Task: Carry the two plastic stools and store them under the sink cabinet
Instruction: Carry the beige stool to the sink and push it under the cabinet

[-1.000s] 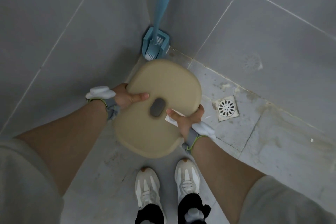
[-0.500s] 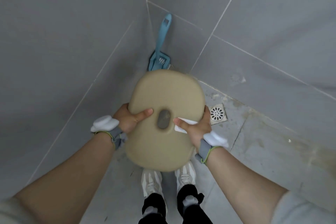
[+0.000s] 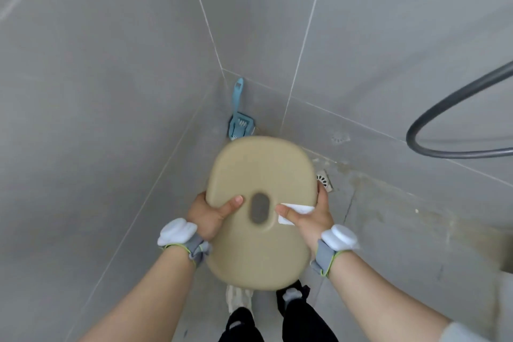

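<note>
A beige plastic stool [image 3: 258, 175] with an oval hole in its seat is held up in front of me, above my feet. My left hand [image 3: 211, 215] grips its left edge, thumb on the seat. My right hand [image 3: 311, 216] grips its right edge, thumb pressed on a white label or paper on the seat. Only one stool is in view; its legs are hidden under the seat. No sink cabinet is in view.
I stand in a grey tiled corner. A blue brush in its holder [image 3: 240, 122] leans in the corner beyond the stool. A floor drain [image 3: 324, 179] lies to the right, and a dark hose [image 3: 444, 130] loops in from the right.
The stool has risen with both hands still on it, and my view has lifted: more of the walls and the hose now show, and the brush looks farther away.
</note>
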A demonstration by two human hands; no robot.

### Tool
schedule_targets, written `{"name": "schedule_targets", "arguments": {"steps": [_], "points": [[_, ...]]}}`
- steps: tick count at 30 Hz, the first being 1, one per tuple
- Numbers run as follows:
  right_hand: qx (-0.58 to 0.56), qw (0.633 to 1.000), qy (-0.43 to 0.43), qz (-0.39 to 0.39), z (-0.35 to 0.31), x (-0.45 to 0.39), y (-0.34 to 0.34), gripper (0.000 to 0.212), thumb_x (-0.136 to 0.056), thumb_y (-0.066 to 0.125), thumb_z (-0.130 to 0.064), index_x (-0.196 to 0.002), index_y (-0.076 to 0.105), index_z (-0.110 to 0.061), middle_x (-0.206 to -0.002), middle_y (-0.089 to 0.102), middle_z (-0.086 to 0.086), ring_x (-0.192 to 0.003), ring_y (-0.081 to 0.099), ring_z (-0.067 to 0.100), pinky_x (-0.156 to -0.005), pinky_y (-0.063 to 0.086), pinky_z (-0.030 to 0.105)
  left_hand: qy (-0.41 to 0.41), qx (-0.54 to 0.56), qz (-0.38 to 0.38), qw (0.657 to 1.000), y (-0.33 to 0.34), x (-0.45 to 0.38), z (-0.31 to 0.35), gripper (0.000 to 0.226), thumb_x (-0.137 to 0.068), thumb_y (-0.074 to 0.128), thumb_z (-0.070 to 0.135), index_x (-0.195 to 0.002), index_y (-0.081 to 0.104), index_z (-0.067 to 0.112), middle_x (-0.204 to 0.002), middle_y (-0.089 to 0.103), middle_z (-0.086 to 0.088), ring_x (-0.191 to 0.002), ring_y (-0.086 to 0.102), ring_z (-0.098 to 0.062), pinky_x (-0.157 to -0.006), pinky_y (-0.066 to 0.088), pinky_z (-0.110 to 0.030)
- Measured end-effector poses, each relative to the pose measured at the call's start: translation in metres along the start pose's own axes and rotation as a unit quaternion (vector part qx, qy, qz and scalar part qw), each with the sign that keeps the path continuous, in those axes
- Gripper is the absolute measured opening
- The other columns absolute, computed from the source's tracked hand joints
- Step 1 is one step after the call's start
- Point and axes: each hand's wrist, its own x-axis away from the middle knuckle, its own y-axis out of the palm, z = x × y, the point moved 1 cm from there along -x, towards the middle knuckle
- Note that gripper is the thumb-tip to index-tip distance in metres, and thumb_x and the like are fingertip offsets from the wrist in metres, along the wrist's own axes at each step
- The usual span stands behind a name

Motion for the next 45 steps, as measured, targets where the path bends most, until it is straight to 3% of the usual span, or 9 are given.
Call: {"name": "schedule_targets", "arguments": {"steps": [3,8,12,19,24,31,35,40,45], "points": [[-0.020,1.000,-0.010,0.008,-0.012,0.035,-0.013,0.097,-0.067,0.084,-0.023,-0.142,0.024,-0.033,-0.061,0.059,-0.034,-0.069,0.063,-0.015,-0.078,0.048,0.025,0.011,0.000,0.004,1.000,-0.010,0.031,0.011,0.062,-0.072,0.074,0.043,-0.120,0.058,0.007,-0.115,0.066,-0.010,-0.097,0.062,-0.024,-0.077,0.040,-0.024],[-0.037,0.999,-0.015,0.012,-0.009,0.093,-0.022,0.105,-0.066,0.084,-0.029,-0.147,0.019,-0.029,-0.063,0.063,-0.033,-0.079,0.062,-0.009,-0.097,0.047,0.034,0.029,-0.004,-0.007,1.000,-0.031,0.081,0.012,0.061,-0.074,0.074,0.043,-0.120,0.057,0.007,-0.110,0.064,-0.007,-0.085,0.055,-0.018,-0.074,0.041,-0.024],[-0.081,0.994,-0.054,0.052,0.005,0.159,-0.022,0.093,-0.070,0.082,-0.016,-0.143,0.025,-0.028,-0.056,0.059,-0.040,-0.059,0.058,-0.022,-0.084,0.046,0.025,0.066,-0.013,-0.031,0.997,-0.057,0.130,-0.003,0.064,-0.071,0.075,0.045,-0.119,0.058,0.006,-0.107,0.066,-0.007,-0.084,0.058,-0.021,-0.075,0.043,-0.026],[-0.132,0.985,-0.052,0.096,0.038,0.255,-0.021,0.097,-0.062,0.086,-0.031,-0.140,0.030,-0.035,-0.092,0.060,-0.026,-0.096,0.062,0.009,-0.097,0.049,0.040,0.097,-0.059,-0.066,0.991,-0.088,0.208,-0.023,0.069,-0.069,0.073,0.053,-0.117,0.058,0.007,-0.098,0.063,-0.004,-0.078,0.060,-0.022,-0.067,0.043,-0.026],[-0.139,0.982,-0.041,0.120,0.060,0.327,-0.041,0.088,-0.066,0.084,-0.030,-0.136,0.029,-0.038,-0.062,0.065,-0.030,-0.082,0.062,-0.006,-0.084,0.049,0.029,0.096,-0.076,-0.124,0.985,-0.102,0.271,-0.037,0.060,-0.072,0.070,0.053,-0.112,0.059,0.009,-0.089,0.067,-0.001,-0.076,0.064,-0.016,-0.058,0.045,-0.025],[-0.189,0.965,-0.002,0.181,0.108,0.418,-0.100,0.105,-0.050,0.084,-0.055,-0.137,0.025,-0.044,-0.111,0.060,-0.011,-0.106,0.059,0.021,-0.096,0.048,0.041,0.150,-0.141,-0.213,0.955,-0.065,0.363,-0.039,0.040,-0.074,0.068,0.054,-0.093,0.058,0.020,-0.087,0.067,0.000,-0.080,0.065,-0.020,-0.066,0.050,-0.032],[-0.208,0.954,0.005,0.216,0.142,0.455,-0.138,0.101,-0.058,0.084,-0.050,-0.139,0.023,-0.041,-0.109,0.058,-0.009,-0.105,0.058,0.021,-0.095,0.048,0.039,0.180,-0.179,-0.241,0.937,-0.032,0.404,-0.043,0.033,-0.074,0.068,0.053,-0.084,0.057,0.023,-0.086,0.068,-0.002,-0.082,0.066,-0.025,-0.079,0.053,-0.041],[-0.266,0.929,0.010,0.259,0.212,0.508,-0.201,0.116,-0.034,0.078,-0.065,-0.135,0.026,-0.044,-0.114,0.061,-0.006,-0.105,0.060,0.022,-0.095,0.049,0.044,0.220,-0.239,-0.269,0.907,0.044,0.480,-0.060,0.035,-0.075,0.067,0.052,-0.083,0.058,0.019,-0.082,0.068,-0.002,-0.076,0.066,-0.022,-0.066,0.050,-0.032],[-0.313,0.896,0.030,0.314,0.292,0.562,-0.263,0.116,-0.034,0.079,-0.066,-0.134,0.026,-0.045,-0.113,0.063,-0.006,-0.104,0.062,0.023,-0.094,0.051,0.045,0.258,-0.304,-0.301,0.866,0.124,0.560,-0.083,0.056,-0.073,0.066,0.057,-0.102,0.057,0.011,-0.087,0.066,-0.003,-0.077,0.064,-0.020,-0.064,0.049,-0.030]]}}
